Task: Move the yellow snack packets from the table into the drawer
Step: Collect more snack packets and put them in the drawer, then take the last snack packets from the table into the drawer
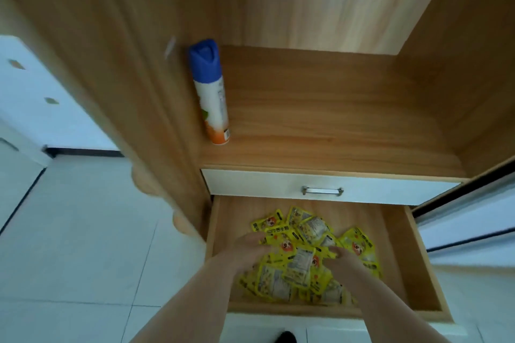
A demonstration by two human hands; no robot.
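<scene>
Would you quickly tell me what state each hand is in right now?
Left hand: on the yellow snack packets; grip cannot be told.
Right hand: touching the same packets; cannot be told.

Your open drawer [412, 259] projects toward you at the foot of the cabinet, directly below a closed drawer [264, 184] whose handle [322, 191] sits at the middle of its front. The snack packets [303, 253] lie heaped inside the open drawer, overlapping one another, from its middle toward its near wall. Your left hand [248, 250] rests on the heap's left side and your right hand [344, 257] on its right side, with packets between them. Above the closed drawer runs a shelf [320, 120]. A spray can [211, 92] stands upright at the shelf's left end, just beside the cabinet's side panel [125, 64]. Floor tiles [83, 231] lie left of the cabinet.
</scene>
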